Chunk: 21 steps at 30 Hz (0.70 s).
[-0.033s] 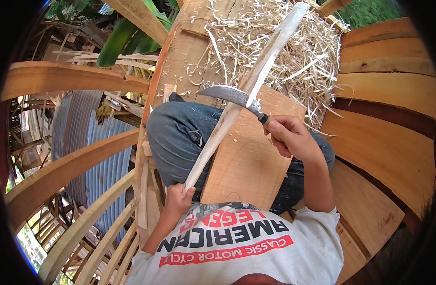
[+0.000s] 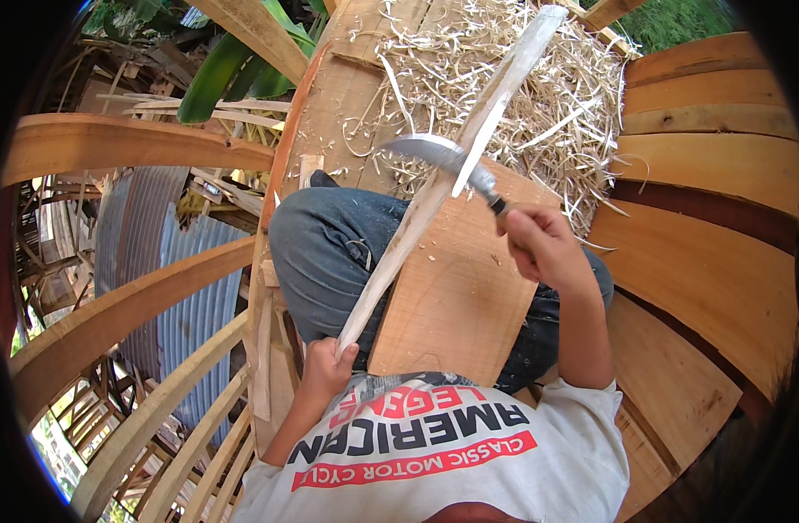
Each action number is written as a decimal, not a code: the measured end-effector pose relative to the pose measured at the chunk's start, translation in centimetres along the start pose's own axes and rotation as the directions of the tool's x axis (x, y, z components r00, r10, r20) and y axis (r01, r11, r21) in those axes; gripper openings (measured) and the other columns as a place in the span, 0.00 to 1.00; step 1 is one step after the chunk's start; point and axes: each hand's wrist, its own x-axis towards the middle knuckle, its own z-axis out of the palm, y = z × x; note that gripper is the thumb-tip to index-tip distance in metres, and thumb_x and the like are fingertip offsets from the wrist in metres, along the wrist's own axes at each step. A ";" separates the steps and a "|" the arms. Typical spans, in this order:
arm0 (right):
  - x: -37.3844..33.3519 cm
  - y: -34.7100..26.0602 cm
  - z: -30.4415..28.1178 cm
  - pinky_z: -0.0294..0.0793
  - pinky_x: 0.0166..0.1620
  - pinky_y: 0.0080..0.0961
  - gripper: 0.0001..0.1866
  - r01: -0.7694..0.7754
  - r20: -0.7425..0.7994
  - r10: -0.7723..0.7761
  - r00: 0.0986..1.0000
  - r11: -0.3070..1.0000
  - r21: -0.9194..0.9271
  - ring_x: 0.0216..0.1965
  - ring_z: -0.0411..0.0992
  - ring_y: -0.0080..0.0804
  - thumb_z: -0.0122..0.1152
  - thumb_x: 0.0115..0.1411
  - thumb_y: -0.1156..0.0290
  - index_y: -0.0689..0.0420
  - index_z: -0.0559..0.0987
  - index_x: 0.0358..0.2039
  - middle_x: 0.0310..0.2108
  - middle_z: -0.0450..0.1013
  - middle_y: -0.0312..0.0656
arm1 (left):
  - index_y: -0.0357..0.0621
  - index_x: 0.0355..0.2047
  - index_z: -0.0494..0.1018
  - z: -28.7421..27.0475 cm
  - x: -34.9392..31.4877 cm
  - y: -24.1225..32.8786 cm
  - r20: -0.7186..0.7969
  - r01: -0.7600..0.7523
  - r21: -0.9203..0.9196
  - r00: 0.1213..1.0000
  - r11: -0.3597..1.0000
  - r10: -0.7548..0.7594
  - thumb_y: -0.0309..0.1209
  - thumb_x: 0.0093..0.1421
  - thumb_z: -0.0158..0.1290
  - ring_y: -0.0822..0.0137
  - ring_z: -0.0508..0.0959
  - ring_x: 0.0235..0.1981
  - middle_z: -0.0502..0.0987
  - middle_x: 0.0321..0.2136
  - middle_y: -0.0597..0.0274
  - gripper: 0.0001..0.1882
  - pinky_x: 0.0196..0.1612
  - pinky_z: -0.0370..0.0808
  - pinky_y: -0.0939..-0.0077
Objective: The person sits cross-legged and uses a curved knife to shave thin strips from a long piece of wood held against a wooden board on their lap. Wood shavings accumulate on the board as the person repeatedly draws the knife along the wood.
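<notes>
My left hand (image 2: 330, 366) grips the near end of a long, pale wooden stick (image 2: 389, 270) close to my waist. The stick slants away up and to the right, over a flat wooden board (image 2: 456, 301) lying across my lap. In my right hand (image 2: 548, 248) is the dark handle of a curved knife (image 2: 426, 150). Its hooked blade crosses the stick past the middle, with the tip pointing left, slightly blurred. A pale sliver (image 2: 467, 174) stands partly split from the stick beside the blade.
Curled wood shavings (image 2: 521, 105) pile up on the plank bench beyond the board. Slatted plank walls (image 2: 696, 253) rise at the right. Curved wooden rails (image 2: 138, 144) run along the left, with corrugated metal sheets (image 2: 195, 296) below them.
My right hand and the knife have shifted up the stick, away from me, and the blade has tilted. My left hand and the stick stay in place.
</notes>
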 end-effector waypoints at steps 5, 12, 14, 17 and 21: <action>0.0 0.7 -1.0 0.47 0.09 0.13 0.19 0.138 -0.236 -0.108 0.966 0.984 0.113 0.07 0.51 0.12 0.48 0.66 0.58 0.63 0.72 0.30 0.10 0.58 0.30 | 0.31 0.13 0.66 -0.1 0.5 0.2 -0.014 -0.049 -0.005 0.999 0.999 0.049 0.48 0.58 0.51 0.40 0.73 0.17 0.65 0.11 0.39 0.29 0.21 0.66 0.58; 0.0 0.4 -1.0 0.48 0.11 0.14 0.18 0.200 -0.277 -0.139 0.951 0.958 0.205 0.08 0.50 0.12 0.50 0.65 0.58 0.63 0.73 0.29 0.11 0.57 0.28 | 0.33 0.12 0.64 0.6 0.2 -0.9 0.001 -0.016 -0.021 1.000 1.000 0.016 0.49 0.59 0.50 0.48 0.70 0.13 0.64 0.09 0.44 0.30 0.19 0.63 0.61; -0.1 0.1 -0.8 0.48 0.11 0.14 0.19 0.059 -0.115 -0.039 0.993 0.984 0.169 0.08 0.48 0.12 0.51 0.65 0.57 0.62 0.73 0.29 0.11 0.56 0.29 | 0.33 0.12 0.64 0.6 -0.3 -1.4 0.000 -0.003 -0.050 1.000 0.999 0.003 0.48 0.59 0.50 0.51 0.69 0.12 0.63 0.09 0.45 0.30 0.19 0.63 0.61; 0.1 -0.1 -1.7 0.48 0.11 0.15 0.19 0.230 -0.322 -0.182 0.929 0.966 0.118 0.08 0.50 0.12 0.51 0.65 0.56 0.62 0.73 0.29 0.11 0.56 0.29 | 0.33 0.12 0.63 0.6 0.1 -1.0 0.013 0.017 -0.072 1.000 0.997 -0.016 0.48 0.59 0.50 0.55 0.68 0.11 0.63 0.09 0.46 0.29 0.19 0.62 0.62; 0.4 0.5 -0.2 0.47 0.13 0.14 0.18 0.246 -0.362 -0.194 0.912 0.964 0.100 0.10 0.51 0.11 0.52 0.65 0.58 0.62 0.75 0.28 0.11 0.58 0.28 | 0.33 0.12 0.63 0.5 -0.2 -1.2 -0.006 0.012 -0.077 1.000 0.997 -0.013 0.47 0.59 0.50 0.56 0.68 0.11 0.63 0.09 0.46 0.29 0.18 0.62 0.63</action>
